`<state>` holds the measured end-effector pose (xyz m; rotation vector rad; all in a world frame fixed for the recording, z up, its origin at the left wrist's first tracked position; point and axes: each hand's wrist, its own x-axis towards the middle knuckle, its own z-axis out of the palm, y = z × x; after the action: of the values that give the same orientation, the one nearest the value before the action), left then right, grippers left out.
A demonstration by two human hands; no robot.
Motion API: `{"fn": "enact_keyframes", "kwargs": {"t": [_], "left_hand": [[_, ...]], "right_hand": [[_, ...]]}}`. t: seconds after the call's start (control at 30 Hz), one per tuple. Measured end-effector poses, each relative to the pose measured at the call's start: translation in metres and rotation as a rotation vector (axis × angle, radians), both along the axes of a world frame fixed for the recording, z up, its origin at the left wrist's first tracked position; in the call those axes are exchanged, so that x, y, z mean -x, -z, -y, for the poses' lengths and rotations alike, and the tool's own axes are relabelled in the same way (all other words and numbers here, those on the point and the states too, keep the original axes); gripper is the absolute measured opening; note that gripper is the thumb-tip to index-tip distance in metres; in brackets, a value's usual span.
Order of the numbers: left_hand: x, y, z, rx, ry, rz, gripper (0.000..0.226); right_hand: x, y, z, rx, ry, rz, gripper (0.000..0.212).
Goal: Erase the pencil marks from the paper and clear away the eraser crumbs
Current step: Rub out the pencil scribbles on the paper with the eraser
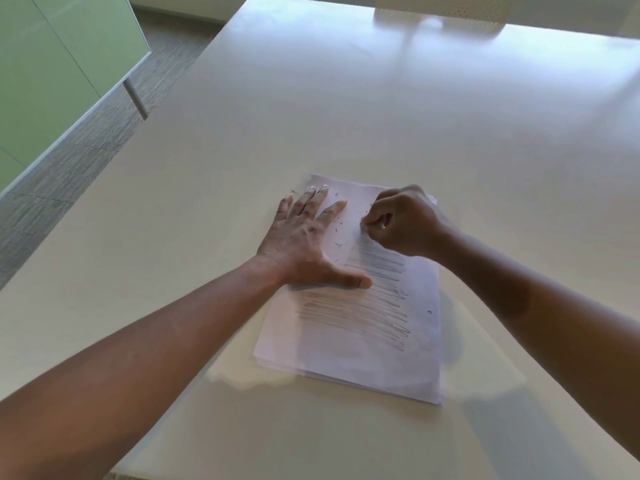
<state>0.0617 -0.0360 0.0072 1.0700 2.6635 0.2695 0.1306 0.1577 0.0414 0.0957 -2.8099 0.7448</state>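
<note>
Right grip [398, 221] fisted over lengthwise paper [363, 306].

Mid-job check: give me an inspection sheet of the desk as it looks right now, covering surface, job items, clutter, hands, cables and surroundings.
Surface: pale table, glossy, with window glare at the far end.
Job's things: paper on a thin stack of sheets; pencil marks cover its middle and near part, the far part looks erased. Eraser crumbs lie scattered on the far part. The eraser itself is hidden.
Clutter: nothing seen.
Hands: left hand presses flat on the paper's left edge; right hand is curled, fingertips at the top of the marks.
Cables: nothing seen.
Surroundings: green partition and grey carpet at left.
</note>
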Motion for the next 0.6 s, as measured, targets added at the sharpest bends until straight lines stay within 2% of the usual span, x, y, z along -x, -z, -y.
{"fn": "enact_keyframes", "kwargs": {"t": [0.2,0.4,0.5,0.6], "left_hand": [[0.001,0.0,-0.001,-0.006,0.004,0.007,0.153],[0.001,-0.002,0.0,0.005,0.009,0.012,0.154],[0.0,-0.002,0.0,-0.009,0.004,0.013,0.155],[0.001,0.001,-0.001,-0.019,0.006,-0.003,0.155]], "right_hand": [[-0.019,0.0,0.026,0.021,-0.235,0.12,0.012],[0.0,-0.003,-0.001,-0.008,0.028,0.035,0.011],[-0.011,0.0,0.014,-0.026,-0.108,0.04,0.013],[-0.023,0.0,0.028,0.004,-0.233,0.136,0.012]]}}
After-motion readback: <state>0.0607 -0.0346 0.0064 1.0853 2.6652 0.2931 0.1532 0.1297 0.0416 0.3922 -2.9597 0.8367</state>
